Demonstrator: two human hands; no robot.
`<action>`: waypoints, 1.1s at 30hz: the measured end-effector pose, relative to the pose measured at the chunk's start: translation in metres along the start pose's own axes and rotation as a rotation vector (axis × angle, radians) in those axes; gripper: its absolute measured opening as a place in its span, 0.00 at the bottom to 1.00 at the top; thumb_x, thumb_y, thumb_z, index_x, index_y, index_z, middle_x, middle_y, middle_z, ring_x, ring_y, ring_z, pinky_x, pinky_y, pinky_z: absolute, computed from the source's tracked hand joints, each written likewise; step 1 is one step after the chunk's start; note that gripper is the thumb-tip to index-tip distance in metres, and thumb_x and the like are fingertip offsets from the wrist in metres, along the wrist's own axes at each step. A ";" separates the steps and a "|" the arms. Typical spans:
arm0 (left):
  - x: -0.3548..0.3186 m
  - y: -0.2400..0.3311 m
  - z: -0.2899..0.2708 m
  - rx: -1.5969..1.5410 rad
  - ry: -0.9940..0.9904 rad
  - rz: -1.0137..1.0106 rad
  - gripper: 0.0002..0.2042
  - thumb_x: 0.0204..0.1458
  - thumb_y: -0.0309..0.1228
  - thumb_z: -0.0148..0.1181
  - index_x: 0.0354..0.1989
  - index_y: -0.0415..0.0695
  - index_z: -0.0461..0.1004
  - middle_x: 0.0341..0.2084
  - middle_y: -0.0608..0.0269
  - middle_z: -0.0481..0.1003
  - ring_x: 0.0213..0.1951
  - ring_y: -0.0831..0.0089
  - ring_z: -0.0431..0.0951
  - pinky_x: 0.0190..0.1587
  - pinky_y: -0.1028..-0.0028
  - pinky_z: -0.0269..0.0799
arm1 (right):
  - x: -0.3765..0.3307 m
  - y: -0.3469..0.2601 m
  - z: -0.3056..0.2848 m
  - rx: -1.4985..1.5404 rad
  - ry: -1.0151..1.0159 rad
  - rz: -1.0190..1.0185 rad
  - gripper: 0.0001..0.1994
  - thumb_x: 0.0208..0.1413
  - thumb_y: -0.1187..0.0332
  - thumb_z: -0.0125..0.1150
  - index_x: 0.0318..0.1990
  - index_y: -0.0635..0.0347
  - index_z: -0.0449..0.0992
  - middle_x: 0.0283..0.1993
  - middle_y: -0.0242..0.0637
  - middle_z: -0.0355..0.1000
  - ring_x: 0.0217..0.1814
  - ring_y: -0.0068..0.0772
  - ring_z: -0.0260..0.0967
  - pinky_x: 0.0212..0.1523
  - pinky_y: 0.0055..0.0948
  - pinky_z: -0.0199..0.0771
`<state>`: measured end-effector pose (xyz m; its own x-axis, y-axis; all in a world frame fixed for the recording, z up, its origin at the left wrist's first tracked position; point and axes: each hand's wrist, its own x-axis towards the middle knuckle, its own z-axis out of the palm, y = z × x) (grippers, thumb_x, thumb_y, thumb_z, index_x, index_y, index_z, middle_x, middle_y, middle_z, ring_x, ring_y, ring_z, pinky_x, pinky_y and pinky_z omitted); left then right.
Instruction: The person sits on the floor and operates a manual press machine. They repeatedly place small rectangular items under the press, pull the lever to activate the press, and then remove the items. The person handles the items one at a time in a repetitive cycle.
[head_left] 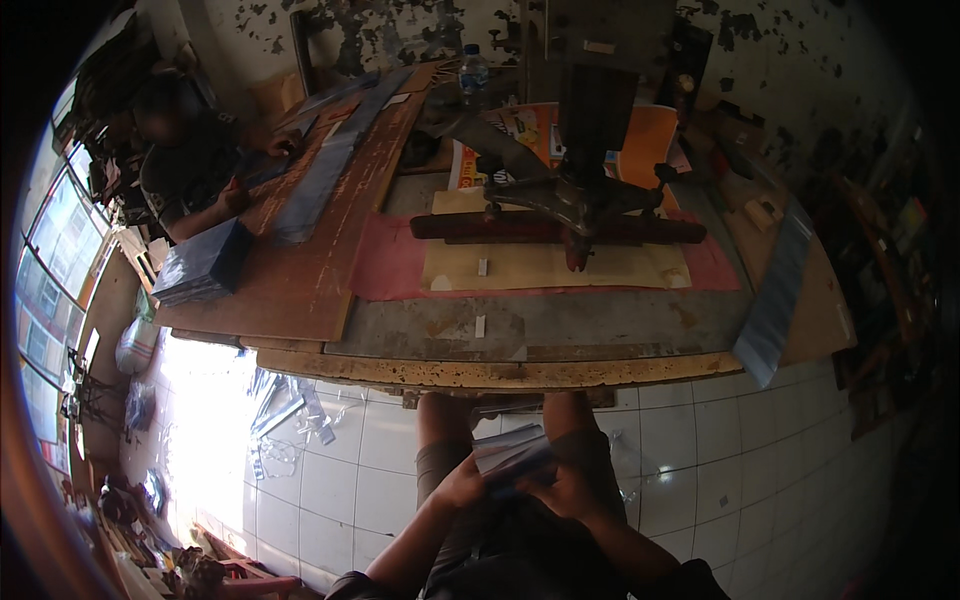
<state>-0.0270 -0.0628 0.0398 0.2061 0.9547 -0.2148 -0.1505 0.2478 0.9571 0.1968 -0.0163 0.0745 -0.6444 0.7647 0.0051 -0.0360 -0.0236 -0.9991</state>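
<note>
My left hand (462,486) and my right hand (570,490) both grip a small stack of shiny silvery plastic sheets (512,452) over my lap, below the front edge of the workbench (500,372). My left fingers close on the stack's lower left side, my right fingers on its lower right side. My knees show just under the bench edge.
On the bench stands a dark metal press machine (580,190) over a pink sheet (385,265) and tan paper. A long brown board (300,260) carries silvery strips. Another person (185,160) works at the far left. Plastic scraps (285,415) litter the white tiled floor.
</note>
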 end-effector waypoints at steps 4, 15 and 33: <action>-0.006 0.018 0.012 -0.020 0.041 0.067 0.21 0.63 0.29 0.59 0.63 0.35 0.68 0.59 0.53 0.73 0.61 0.67 0.71 0.64 0.67 0.64 | -0.002 0.013 0.000 0.024 0.004 0.013 0.13 0.60 0.68 0.68 0.49 0.64 0.77 0.44 0.36 0.80 0.48 0.26 0.77 0.51 0.28 0.75; -0.001 0.033 0.012 0.122 -0.067 0.236 0.22 0.64 0.24 0.54 0.65 0.34 0.64 0.60 0.54 0.73 0.61 0.69 0.70 0.64 0.69 0.65 | -0.009 -0.023 -0.016 -0.650 0.078 -0.135 0.23 0.56 0.60 0.72 0.54 0.63 0.75 0.47 0.43 0.79 0.51 0.39 0.77 0.56 0.36 0.72; -0.013 0.024 0.008 -0.053 0.044 0.304 0.20 0.58 0.19 0.50 0.61 0.33 0.70 0.56 0.54 0.75 0.59 0.68 0.72 0.63 0.68 0.66 | 0.163 -0.137 -0.095 -1.119 0.192 -0.489 0.23 0.68 0.55 0.53 0.61 0.62 0.70 0.66 0.46 0.64 0.71 0.50 0.58 0.71 0.47 0.54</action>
<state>-0.0254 -0.0711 0.0675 0.1020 0.9923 0.0705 -0.2498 -0.0430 0.9674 0.1690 0.1727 0.2077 -0.6213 0.6223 0.4760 0.4923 0.7827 -0.3808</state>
